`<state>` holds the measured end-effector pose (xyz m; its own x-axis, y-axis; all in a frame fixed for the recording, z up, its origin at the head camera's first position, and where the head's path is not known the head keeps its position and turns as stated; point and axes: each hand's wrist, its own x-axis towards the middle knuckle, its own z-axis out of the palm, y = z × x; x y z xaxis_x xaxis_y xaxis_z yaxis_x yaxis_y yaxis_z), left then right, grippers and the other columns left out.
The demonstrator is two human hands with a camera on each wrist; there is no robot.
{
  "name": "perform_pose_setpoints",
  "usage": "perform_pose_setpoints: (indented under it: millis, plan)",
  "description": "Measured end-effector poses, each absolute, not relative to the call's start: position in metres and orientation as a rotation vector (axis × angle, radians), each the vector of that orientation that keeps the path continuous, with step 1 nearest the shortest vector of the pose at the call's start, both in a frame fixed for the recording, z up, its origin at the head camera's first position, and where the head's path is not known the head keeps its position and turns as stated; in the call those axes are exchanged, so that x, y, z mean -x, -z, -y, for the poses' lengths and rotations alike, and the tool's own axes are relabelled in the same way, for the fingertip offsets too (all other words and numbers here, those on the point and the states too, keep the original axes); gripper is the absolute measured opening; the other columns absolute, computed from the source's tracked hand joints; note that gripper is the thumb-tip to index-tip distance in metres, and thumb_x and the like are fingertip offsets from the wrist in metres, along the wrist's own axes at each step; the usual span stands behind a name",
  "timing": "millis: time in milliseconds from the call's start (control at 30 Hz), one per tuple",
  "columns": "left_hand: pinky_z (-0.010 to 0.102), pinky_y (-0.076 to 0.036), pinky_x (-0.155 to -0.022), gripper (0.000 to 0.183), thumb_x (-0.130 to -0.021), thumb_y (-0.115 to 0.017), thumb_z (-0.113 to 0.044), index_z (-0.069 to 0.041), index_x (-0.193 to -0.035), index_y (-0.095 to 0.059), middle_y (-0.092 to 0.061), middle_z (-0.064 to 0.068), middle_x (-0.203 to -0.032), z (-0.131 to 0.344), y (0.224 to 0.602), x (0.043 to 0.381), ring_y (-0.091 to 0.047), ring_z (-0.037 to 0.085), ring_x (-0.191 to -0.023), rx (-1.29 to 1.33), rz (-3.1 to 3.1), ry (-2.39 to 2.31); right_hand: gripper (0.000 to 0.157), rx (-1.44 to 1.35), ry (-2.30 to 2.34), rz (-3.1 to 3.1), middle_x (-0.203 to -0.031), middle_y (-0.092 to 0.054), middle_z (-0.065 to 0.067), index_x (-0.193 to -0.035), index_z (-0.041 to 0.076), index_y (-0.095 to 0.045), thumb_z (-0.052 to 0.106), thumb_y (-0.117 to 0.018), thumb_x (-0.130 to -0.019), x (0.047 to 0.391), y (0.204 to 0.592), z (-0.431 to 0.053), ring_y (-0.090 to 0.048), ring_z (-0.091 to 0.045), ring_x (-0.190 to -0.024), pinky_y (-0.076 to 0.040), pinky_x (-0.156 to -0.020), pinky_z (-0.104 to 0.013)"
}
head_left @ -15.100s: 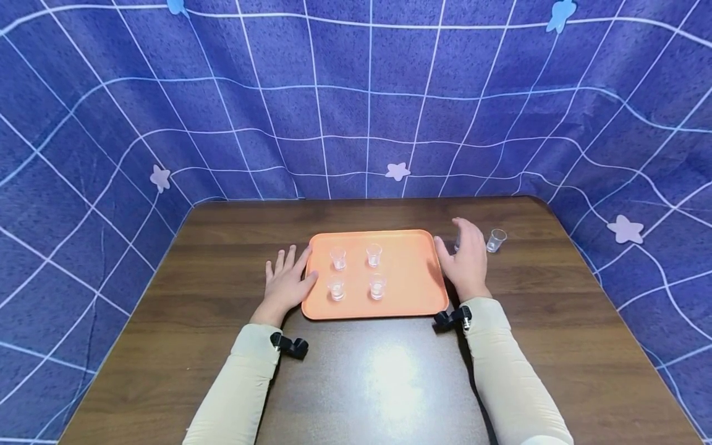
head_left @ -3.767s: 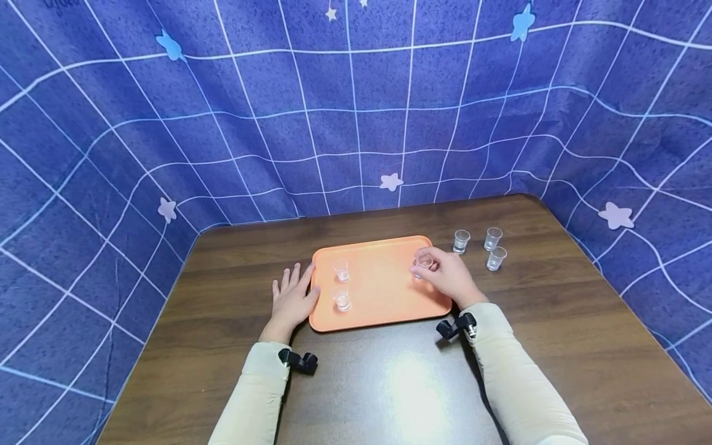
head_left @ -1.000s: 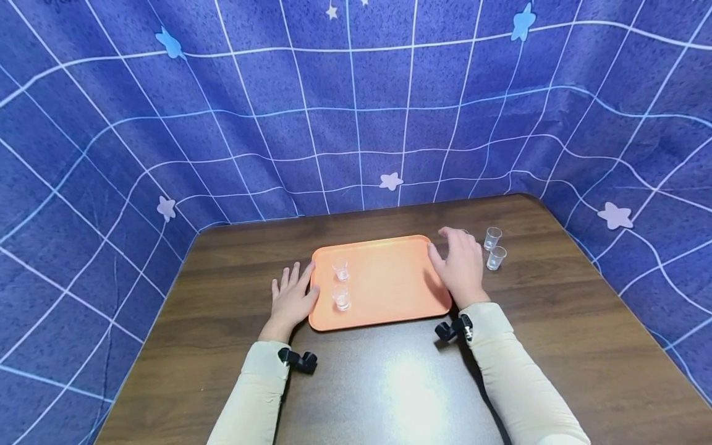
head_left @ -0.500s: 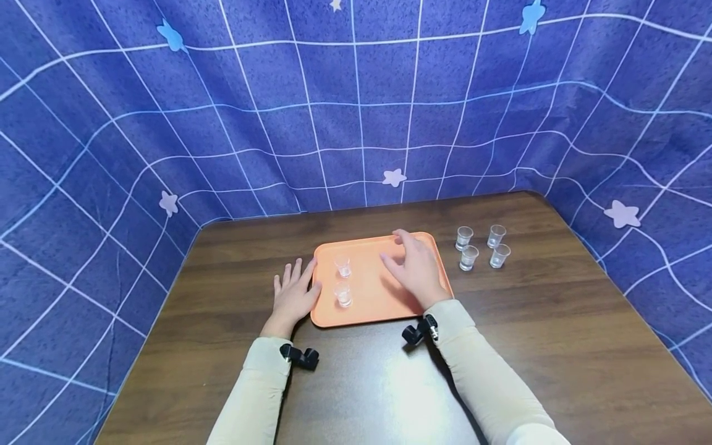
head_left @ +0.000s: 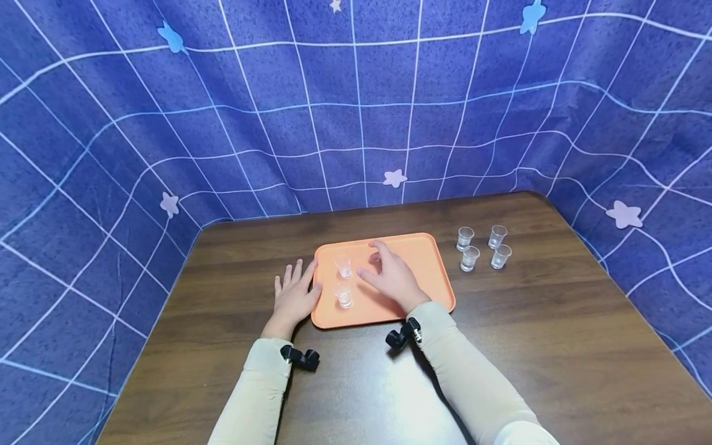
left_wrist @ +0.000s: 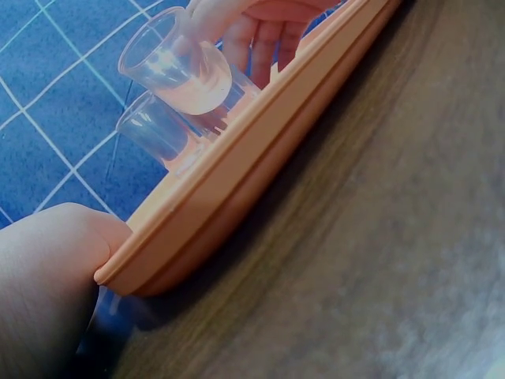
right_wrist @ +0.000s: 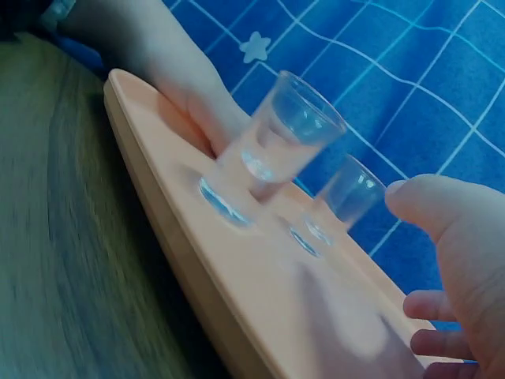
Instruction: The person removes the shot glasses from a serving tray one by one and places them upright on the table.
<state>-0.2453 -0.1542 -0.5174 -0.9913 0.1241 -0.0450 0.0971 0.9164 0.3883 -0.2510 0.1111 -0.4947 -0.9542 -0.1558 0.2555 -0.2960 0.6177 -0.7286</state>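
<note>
Now, left hand (head_left: 293, 305): beside the left edge of the orange tray (head_left: 417, 269), fingers spread and straight, thumb touching the rim; it grips nothing.
Right hand (head_left: 394, 281): over the tray, well apart from the other, thumb and forefinger parted and bent, nothing between them, nearest the far cup (head_left: 344, 268).
Tray cups: the far cup and the near cup (head_left: 344, 298) stand upright toward the tray's left end, one behind the other, apart.
Counter (head_left: 567, 346): carries the tray and, to its right, four more cups (head_left: 470, 259) standing close together.
Good reach: best, I judge, to come in level, pinch the far cup by its sides, clear the near cup and lift straight; steady pressure at the rim should stop the tray sliding.
Head view only: the four more cups.
Left wrist view: the thumb at the tray's corner, seen close.
Right wrist view: a gap beside the far cup, plus fingertips the head view hides.
Unclear: whether either cup holds liquid.
</note>
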Motion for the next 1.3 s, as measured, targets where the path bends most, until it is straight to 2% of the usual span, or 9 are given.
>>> perform_pose_setpoints:
  millis: [367, 600, 900, 1067, 1200, 1300]
  plan:
    - [0.066, 0.008, -0.117, 0.066, -0.103, -0.041, -0.047, -0.029, -0.163, -0.021, -0.009, 0.017, -0.169, 0.154, 0.516, 0.244, 0.002, 0.042, -0.154, -0.186, -3.015, -0.588, 0.072, -0.436, -1.261, 2.728, -0.120, -0.072, -0.007, -0.143, 0.014, -0.049, 0.047, -0.076, -0.086, 0.262, 0.493, -0.092, -0.065, -0.026, -0.114, -0.048, -0.101, -0.043]
    - [0.067, 0.008, -0.117, 0.066, -0.102, -0.041, -0.047, -0.029, -0.163, -0.021, -0.010, 0.017, -0.169, 0.153, 0.514, 0.243, 0.002, 0.042, -0.154, -0.189, -3.020, -0.586, 0.069, -0.525, -1.276, 2.752, -0.117, -0.072, -0.005, -0.140, 0.014, -0.052, 0.044, -0.079, -0.085, 0.270, 0.494, -0.085, -0.064, -0.026, -0.113, -0.047, -0.101, -0.043]
    - [0.067, 0.007, -0.117, 0.065, -0.102, -0.042, -0.046, -0.029, -0.162, -0.023, -0.011, 0.018, -0.168, 0.153, 0.514, 0.242, 0.001, 0.042, -0.154, -0.192, -3.023, -0.604, 0.057, -0.574, -1.242, 2.745, -0.107, -0.072, 0.002, -0.132, 0.016, -0.056, 0.040, -0.079, -0.086, 0.273, 0.499, -0.076, -0.064, -0.022, -0.104, -0.049, -0.094, -0.039]
    - [0.067, 0.008, -0.117, 0.065, -0.103, -0.042, -0.046, -0.028, -0.162, -0.024, -0.012, 0.018, -0.168, 0.153, 0.514, 0.242, 0.000, 0.042, -0.154, -0.194, -3.021, -0.612, 0.040, -0.649, -1.206, 2.698, -0.099, -0.070, 0.007, -0.120, 0.020, -0.062, 0.037, -0.078, -0.088, 0.275, 0.502, -0.074, -0.064, -0.015, -0.094, -0.050, -0.087, -0.034]
    - [0.067, 0.007, -0.117, 0.065, -0.103, -0.041, -0.047, -0.029, -0.162, -0.023, -0.011, 0.016, -0.169, 0.152, 0.514, 0.242, 0.001, 0.041, -0.154, -0.185, -3.017, -0.607, 0.030, -0.693, -1.205, 2.672, -0.098, -0.070, 0.007, -0.112, 0.022, -0.064, 0.034, -0.078, -0.089, 0.276, 0.503, -0.073, -0.065, -0.013, -0.093, -0.051, -0.088, -0.033]
    - [0.066, 0.007, -0.117, 0.065, -0.103, -0.042, -0.047, -0.029, -0.162, -0.024, -0.011, 0.016, -0.169, 0.153, 0.514, 0.242, 0.001, 0.041, -0.154, -0.186, -3.020, -0.610, 0.030, -0.698, -1.208, 2.676, -0.100, -0.070, 0.006, -0.113, 0.022, -0.065, 0.034, -0.078, -0.089, 0.275, 0.502, -0.074, -0.065, -0.013, -0.094, -0.051, -0.089, -0.033]
